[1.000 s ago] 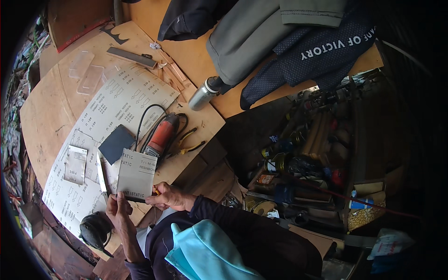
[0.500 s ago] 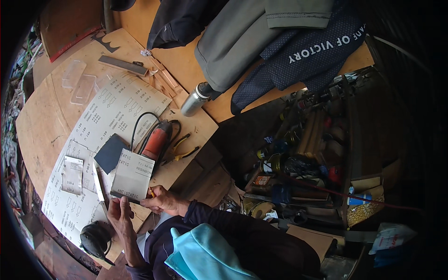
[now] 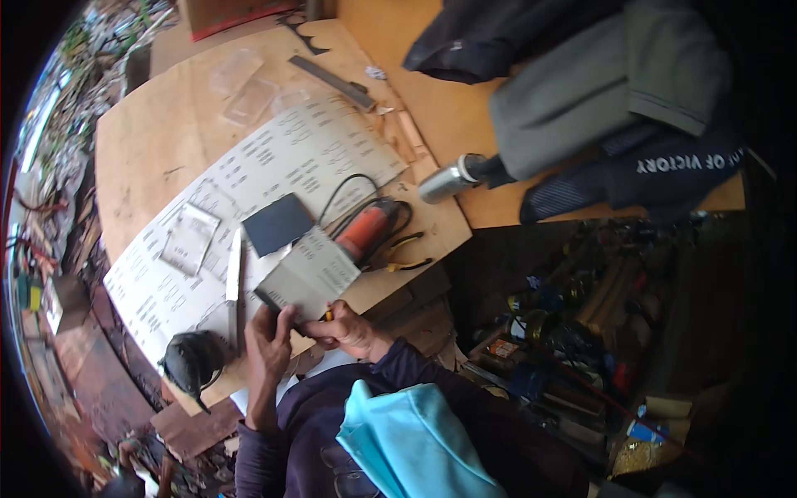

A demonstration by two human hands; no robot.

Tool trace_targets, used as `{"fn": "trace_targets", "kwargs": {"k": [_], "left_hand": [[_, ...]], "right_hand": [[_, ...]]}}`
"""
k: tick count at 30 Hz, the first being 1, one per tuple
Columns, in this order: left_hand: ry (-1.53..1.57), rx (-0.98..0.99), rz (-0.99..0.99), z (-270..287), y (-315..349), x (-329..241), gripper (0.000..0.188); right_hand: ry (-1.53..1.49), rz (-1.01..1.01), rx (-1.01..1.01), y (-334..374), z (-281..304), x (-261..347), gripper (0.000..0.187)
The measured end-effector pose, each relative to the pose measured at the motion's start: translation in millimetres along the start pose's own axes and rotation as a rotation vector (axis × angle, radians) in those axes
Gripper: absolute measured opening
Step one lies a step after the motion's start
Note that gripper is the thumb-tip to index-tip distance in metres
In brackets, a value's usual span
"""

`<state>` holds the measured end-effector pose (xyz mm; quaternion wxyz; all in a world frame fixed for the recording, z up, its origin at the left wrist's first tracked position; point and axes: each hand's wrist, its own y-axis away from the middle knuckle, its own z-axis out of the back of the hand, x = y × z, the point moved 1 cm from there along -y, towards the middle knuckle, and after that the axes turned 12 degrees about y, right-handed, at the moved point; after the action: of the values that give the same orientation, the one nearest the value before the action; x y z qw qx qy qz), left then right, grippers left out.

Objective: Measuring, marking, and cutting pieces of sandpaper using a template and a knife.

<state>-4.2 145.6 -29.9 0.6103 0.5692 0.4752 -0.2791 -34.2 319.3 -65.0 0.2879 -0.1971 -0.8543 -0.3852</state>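
A light-grey sandpaper piece (image 3: 311, 267), printed side up, with a dark strip along its near edge, lies at the table's near side. My left hand (image 3: 267, 342) is closed on its near left corner, thumb on top. My right hand (image 3: 347, 330) grips the same near edge further right; a small yellow item (image 3: 329, 315) juts from its fingers, its kind unclear. Beyond the piece is a dark sandpaper square (image 3: 278, 224). A straight pale strip (image 3: 235, 278) lies left of it. All of these rest on or over a large printed sandpaper sheet (image 3: 278, 153).
An orange corded power tool (image 3: 365, 228) and yellow-black pliers (image 3: 407, 254) lie right of the piece. A black sander (image 3: 192, 362) stands at the near left. Further off are a metal bottle (image 3: 448, 181), clear plastic boxes (image 3: 249, 101), a metal bar (image 3: 332, 81) and clothes (image 3: 573, 116).
The whole view has shifted and turned, so the table sits further right in the picture. Both hands keep their grip on the sandpaper piece, with little visible change.
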Motion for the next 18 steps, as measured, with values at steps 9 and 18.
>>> {"fn": "trace_targets", "kwargs": {"k": [9, 18], "left_hand": [[0.176, -0.157, -0.051, 12.2, 13.4, 5.4, 0.035], [-1.102, -0.29, -0.343, 76.4, -4.5, 50.3, 0.046]], "right_hand": [[-0.077, 0.023, -0.03, -16.9, -19.5, 20.7, 0.023], [-0.115, 0.109, 0.073, -67.1, -16.7, 53.7, 0.016]]}}
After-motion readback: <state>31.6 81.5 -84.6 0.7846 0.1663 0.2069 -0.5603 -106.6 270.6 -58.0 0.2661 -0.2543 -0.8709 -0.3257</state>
